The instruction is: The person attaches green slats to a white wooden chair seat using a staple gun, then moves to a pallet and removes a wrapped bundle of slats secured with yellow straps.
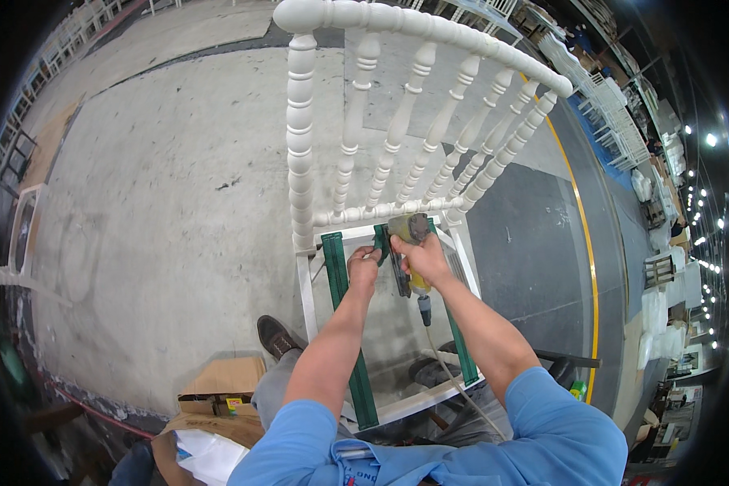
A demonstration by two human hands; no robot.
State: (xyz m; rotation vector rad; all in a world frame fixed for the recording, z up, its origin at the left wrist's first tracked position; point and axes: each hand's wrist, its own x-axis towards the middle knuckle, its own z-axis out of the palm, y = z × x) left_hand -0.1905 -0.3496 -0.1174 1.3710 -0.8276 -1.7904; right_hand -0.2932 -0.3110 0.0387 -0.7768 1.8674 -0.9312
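A white chair frame (300,130) with turned spindles stands before me, its seat open in the middle. My left hand (364,269) pinches the end of a green webbing strap (380,237) at the rear seat rail. My right hand (426,258) is wrapped round a yellow and grey staple gun (413,227), whose nose lies close to that strap end; whether they touch, I cannot tell. Another green strap (351,340) runs front to back along the left side of the seat. A further green strap (464,356) lies along the right side, partly behind my right forearm.
A thin air hose (454,377) trails from the staple gun toward my lap. Open cardboard boxes (228,377) sit at lower left, beside my shoe (278,336). Another white chair frame (26,235) is at far left. A yellow floor line (585,235) and stacked white furniture (611,121) are at right.
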